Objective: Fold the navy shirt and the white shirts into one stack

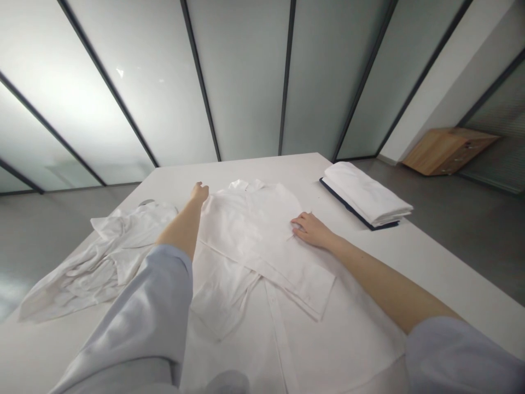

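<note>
View: head camera, looking down the length of a white table (451, 279), both bare forearms stretched out over the work right now.

Landmark: a white button-front shirt (250, 230) lying flat on the table, collar at the far end, a sleeve folded diagonally across its body.

Right hand: the right hand (311, 230) is open, palm down and fingers spread, resting on the shirt just above the folded sleeve, grasping nothing.

Right arm: reaching in from the lower right, nearly straight, the pale blue right sleeve (459, 355) pushed up to the forearm.

Left hand: the left hand (199, 192) is at the shirt's far left shoulder, fingers slightly curled; from this angle it is hard to say whether it is pinching the cloth or merely touching it.

Left arm: extended forward from the lower left, the pale blue left sleeve (139, 306) filling the near corner.

Technique: a flat, light palm looks right here, smoothing the layers without dragging them out of line.

Left of shirt: a crumpled white shirt (110, 257), just beside it.

Right of shirt: a folded white stack (365, 194) on a dark navy board (340, 200), near the table's far edge.
</note>
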Demonstrator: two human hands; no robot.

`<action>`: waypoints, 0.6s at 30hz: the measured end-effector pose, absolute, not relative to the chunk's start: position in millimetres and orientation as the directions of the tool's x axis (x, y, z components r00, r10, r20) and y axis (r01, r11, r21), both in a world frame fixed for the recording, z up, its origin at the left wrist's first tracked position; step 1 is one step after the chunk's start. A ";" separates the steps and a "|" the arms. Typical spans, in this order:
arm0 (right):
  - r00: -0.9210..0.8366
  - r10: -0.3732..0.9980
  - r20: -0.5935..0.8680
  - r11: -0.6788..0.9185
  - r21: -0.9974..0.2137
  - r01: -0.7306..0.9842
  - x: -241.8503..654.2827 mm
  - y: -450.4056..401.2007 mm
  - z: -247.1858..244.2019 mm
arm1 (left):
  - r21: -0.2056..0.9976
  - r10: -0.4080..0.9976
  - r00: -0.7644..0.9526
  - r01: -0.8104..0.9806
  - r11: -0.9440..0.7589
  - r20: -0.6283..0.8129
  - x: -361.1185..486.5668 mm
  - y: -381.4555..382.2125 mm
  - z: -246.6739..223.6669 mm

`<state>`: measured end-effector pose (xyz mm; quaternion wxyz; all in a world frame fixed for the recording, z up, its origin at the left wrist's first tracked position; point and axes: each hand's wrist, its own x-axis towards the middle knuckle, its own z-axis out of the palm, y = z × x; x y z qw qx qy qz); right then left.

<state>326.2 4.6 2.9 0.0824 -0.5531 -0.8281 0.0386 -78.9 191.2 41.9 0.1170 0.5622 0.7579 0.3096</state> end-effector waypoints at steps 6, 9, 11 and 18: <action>-0.349 0.935 0.065 0.355 -0.152 0.922 324.4 5.8 6.2 | 0.454 0.963 -0.252 0.872 0.186 0.091 -86.7 122.5 31.5; -0.313 0.947 0.071 0.320 -0.128 0.939 320.5 13.8 11.5 | 0.185 0.992 -0.074 0.981 0.053 0.107 -67.2 78.3 20.0; -0.281 0.952 0.118 0.293 -0.101 0.951 316.2 22.8 13.4 | 0.093 0.998 -0.023 0.995 0.018 0.054 -51.0 53.7 12.1; -0.221 0.974 0.048 0.222 -0.027 0.975 308.1 48.8 -7.3 | 0.053 0.998 -0.057 0.997 0.059 -0.034 -33.8 29.3 0.3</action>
